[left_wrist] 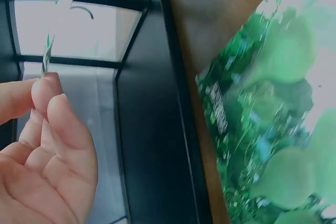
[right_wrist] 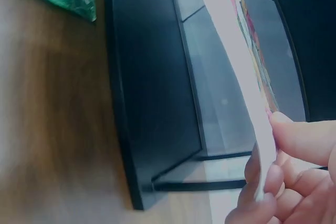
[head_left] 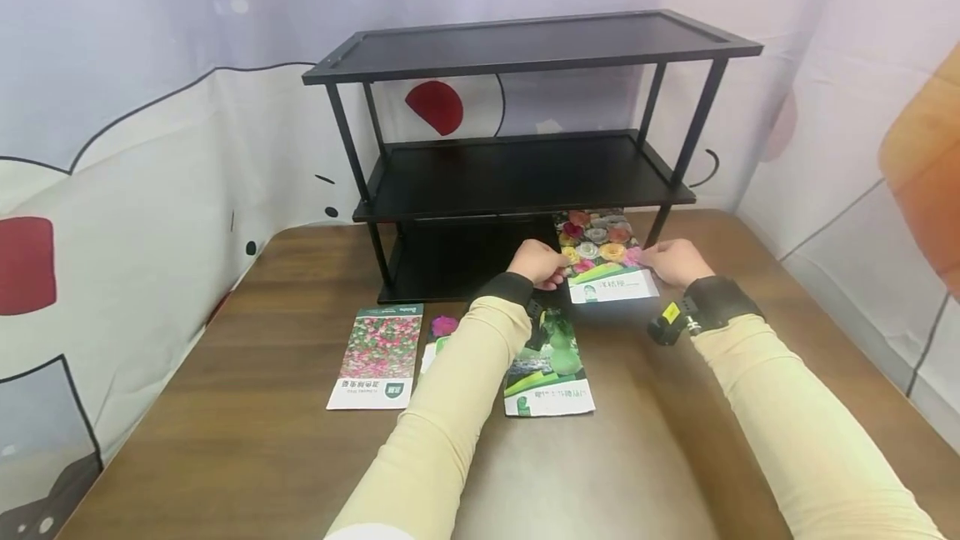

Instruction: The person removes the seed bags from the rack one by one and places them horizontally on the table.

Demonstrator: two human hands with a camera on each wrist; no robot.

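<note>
A seed packet (head_left: 603, 255) printed with many-coloured flowers is held level at the right front of the black rack, its far end under the middle shelf. My left hand (head_left: 540, 263) pinches its left edge between thumb and fingers. On the opposite edge my right hand (head_left: 673, 262) pinches it too; in the right wrist view the packet (right_wrist: 247, 77) appears nearly edge-on, with the thumb on one face and fingertips on the other. Below the left hand lies a green gourd seed packet (head_left: 551, 382) on the table.
The black three-tier rack (head_left: 525, 177) stands at the back of the wooden table (head_left: 262, 440). A pink-flower seed packet (head_left: 380, 352) lies front left. Beside it, another packet (head_left: 444, 326) is partly hidden by the left sleeve. Printed cloth (head_left: 165, 148) hangs behind.
</note>
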